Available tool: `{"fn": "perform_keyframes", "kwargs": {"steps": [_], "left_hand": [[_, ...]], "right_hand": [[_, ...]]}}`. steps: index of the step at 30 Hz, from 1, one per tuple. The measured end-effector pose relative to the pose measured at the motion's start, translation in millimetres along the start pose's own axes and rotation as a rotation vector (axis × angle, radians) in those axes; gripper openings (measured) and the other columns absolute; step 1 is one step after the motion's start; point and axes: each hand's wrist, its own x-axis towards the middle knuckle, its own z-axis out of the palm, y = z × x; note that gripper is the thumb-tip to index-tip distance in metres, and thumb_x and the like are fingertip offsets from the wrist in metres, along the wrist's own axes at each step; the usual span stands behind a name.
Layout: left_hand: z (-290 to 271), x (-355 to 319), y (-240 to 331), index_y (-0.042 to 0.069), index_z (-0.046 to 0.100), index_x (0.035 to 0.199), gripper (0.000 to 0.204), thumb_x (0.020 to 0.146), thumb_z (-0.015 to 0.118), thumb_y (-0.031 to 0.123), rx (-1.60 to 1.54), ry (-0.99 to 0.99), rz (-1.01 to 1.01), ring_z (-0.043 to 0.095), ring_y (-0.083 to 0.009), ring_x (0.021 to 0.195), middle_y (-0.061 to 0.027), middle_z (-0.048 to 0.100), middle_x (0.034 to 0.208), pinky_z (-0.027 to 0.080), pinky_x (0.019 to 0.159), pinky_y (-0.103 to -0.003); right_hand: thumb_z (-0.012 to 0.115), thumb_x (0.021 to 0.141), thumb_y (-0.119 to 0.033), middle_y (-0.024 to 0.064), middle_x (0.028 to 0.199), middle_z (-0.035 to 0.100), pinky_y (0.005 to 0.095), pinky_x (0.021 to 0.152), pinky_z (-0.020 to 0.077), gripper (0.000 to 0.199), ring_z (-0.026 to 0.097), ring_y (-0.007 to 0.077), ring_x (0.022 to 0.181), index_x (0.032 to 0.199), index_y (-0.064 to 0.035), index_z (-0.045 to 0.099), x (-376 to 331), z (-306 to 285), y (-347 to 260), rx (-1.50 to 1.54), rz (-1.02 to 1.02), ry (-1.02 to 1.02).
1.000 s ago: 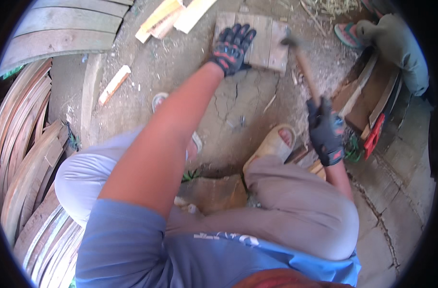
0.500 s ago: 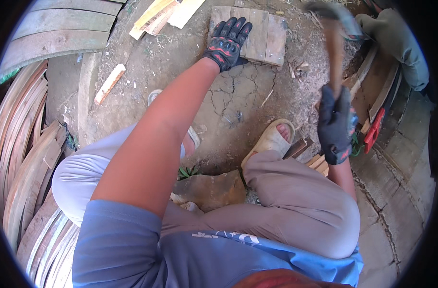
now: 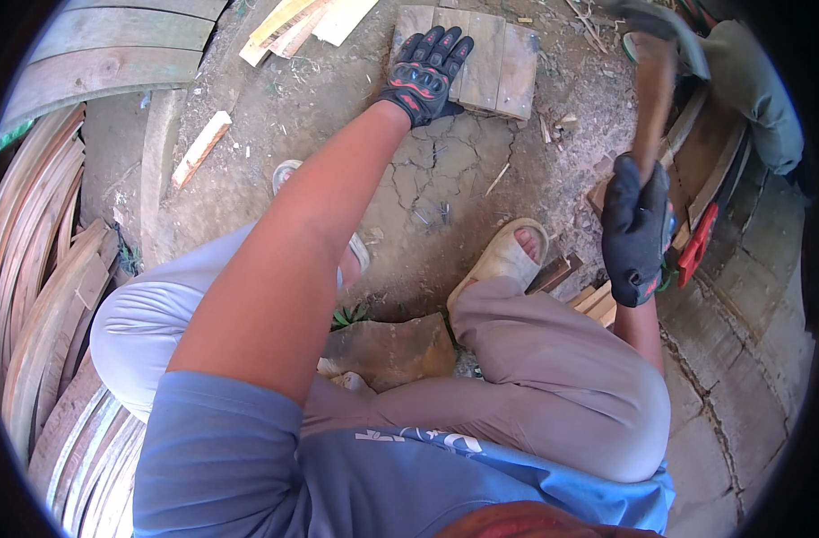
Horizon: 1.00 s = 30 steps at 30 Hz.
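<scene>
My left hand (image 3: 423, 79), in a black glove with red trim, lies flat on a small panel of joined wooden boards (image 3: 510, 70) on the ground. Its fingers are stretched forward over the panel's left part, hiding some of the boards. To the right, my right hand (image 3: 633, 231), also gloved, is wrapped round the wooden handle of a hammer (image 3: 653, 112). The hammer is raised off to the right of the panel, its dark head blurred near the top edge. A few nails (image 3: 443, 213) lie on the cracked dirt between my feet and the panel.
Another person's trousered leg (image 3: 757, 99) is at the upper right. A red-handled tool (image 3: 698, 244) rests by boards near my right hand. Stacked wooden slats (image 3: 28, 242) stand at left, and a loose offcut (image 3: 201, 150) lies on the dirt. A flat stone (image 3: 393, 350) sits between my legs.
My right hand and the hammer have shifted slightly to the right, with the hammer's head farther from the panel. My left hand stays flat on the boards.
</scene>
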Motion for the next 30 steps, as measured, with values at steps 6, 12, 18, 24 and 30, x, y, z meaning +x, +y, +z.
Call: {"fn": "perform_keyframes", "kwargs": {"steps": [6,12,18,24,30], "left_hand": [[-3.4,6.8,7.0,0.014,0.019,0.170,0.104,0.091,0.072,0.054,-0.060,0.042,0.029,0.025,-0.0356,0.160,-0.0142,0.024,0.174,0.018,0.131,-0.051],[1.1,-0.6,1.8,0.014,0.020,0.170,0.111,0.086,0.076,0.060,-0.026,-0.003,0.003,0.024,-0.0364,0.160,-0.0138,0.025,0.174,0.018,0.131,-0.052],[-4.2,8.3,7.6,0.014,0.018,0.170,0.112,0.086,0.077,0.059,-0.048,0.017,0.024,0.024,-0.0362,0.160,-0.0140,0.023,0.175,0.018,0.131,-0.052],[-2.5,-1.2,9.5,0.014,0.017,0.170,0.112,0.086,0.077,0.059,-0.026,-0.015,0.010,0.024,-0.0354,0.161,-0.0136,0.023,0.175,0.018,0.131,-0.051],[-5.6,-1.8,2.9,0.014,0.019,0.170,0.112,0.085,0.077,0.060,-0.018,0.003,0.008,0.025,-0.0349,0.160,-0.0135,0.025,0.174,0.019,0.131,-0.050]], "right_hand": [[0.059,0.108,-0.030,0.0252,0.077,0.067,0.0522,0.063,0.0520,0.028,0.069,0.0442,0.072,0.106,-0.0026,0.063,-34.2,71.0,78.0,-0.391,-0.073,-0.385],[0.059,0.108,-0.032,0.0222,0.071,0.065,0.0526,0.059,0.0501,0.029,0.068,0.0429,0.066,0.106,-0.0029,0.061,-5.8,14.4,11.2,-0.161,0.081,-0.175],[0.060,0.107,-0.030,0.0217,0.076,0.068,0.0504,0.063,0.0532,0.028,0.070,0.0412,0.071,0.102,-0.0024,0.062,-32.0,47.7,69.4,-0.181,-0.162,-0.037],[0.060,0.106,-0.033,0.0266,0.079,0.068,0.0558,0.067,0.0525,0.029,0.068,0.0483,0.077,0.102,-0.0041,0.060,-19.6,33.4,37.7,-0.367,-0.015,-0.353],[0.059,0.109,-0.028,0.0148,0.071,0.067,0.0461,0.058,0.0504,0.026,0.068,0.0349,0.063,0.115,-0.0039,0.064,-0.3,-4.2,0.9,0.170,0.105,0.018]]}}
